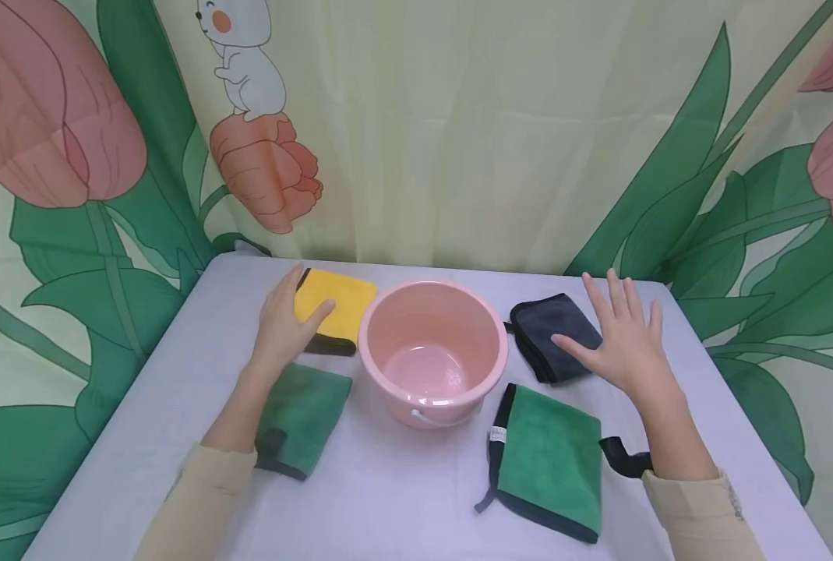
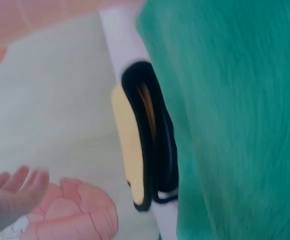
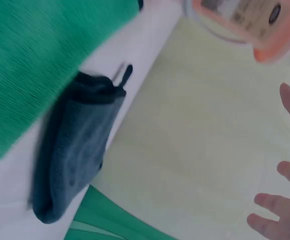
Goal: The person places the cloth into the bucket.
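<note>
From the head view, I hold nothing. My left hand is spread, thumb well away from the fingers, in front of the left edge of the yellow cloth. My right hand is splayed wide too, fingers straight, its thumb in front of the dark cloth. Between my hands stands the pink bucket, upright on the white table. Nearer me, the smaller green cloth lies by my left forearm, partly behind it, and the larger green cloth lies right of the bucket (a black strap shows beside it, by my right wrist).

In the left wrist view, my fingers are clear of the yellow cloth, whose folded, dark-bound edge faces the camera; green fabric fills the right side.

In the right wrist view, my thumb and fingers stand apart with nothing between them. The dark cloth lies folded beside the larger green one, and part of the bucket shows at the top.
</note>
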Available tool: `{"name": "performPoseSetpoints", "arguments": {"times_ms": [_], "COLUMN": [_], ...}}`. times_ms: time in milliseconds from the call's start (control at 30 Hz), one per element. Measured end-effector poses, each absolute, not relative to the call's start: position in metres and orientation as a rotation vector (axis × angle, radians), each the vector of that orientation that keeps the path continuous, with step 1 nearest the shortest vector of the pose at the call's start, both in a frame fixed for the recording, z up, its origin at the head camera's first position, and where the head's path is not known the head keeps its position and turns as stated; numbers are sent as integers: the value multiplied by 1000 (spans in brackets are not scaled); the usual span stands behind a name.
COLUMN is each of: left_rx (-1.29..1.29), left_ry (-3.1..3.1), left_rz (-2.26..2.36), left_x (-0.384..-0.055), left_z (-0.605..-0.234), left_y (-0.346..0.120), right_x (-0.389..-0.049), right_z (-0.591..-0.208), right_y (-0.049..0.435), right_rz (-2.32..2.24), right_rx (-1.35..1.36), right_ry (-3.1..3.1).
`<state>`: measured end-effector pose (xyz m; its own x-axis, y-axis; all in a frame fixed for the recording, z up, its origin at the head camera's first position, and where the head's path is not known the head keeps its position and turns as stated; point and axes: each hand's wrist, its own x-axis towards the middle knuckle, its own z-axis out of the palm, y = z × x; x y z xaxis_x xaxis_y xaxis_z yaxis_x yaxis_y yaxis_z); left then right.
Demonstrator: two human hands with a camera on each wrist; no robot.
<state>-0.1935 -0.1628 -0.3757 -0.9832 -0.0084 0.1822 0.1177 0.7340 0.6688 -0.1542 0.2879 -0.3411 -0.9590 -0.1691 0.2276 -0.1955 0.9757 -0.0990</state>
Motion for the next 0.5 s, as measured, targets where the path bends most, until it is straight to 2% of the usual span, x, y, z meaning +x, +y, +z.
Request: {"name": "performPoseSetpoints", "arguments": {"times_ms": [200, 333, 500], "left_rx": [21, 64, 38], "left_ry": [-2525, -2439, -2345], "left_rz": [-1959, -2286, -2461], "left_x": [-177, -170, -165], "left_z": [-367, -366, -367], "left_y": [-151, -142, -134], "right_x": [-110, -90, -74], "right_z": [-359, -378, -402], "right_y": [274, 267, 259], "right_rz": [115, 142, 204], "right_rx": [463, 548, 619], "right_ry": [-2745, -2688, -2672]}}
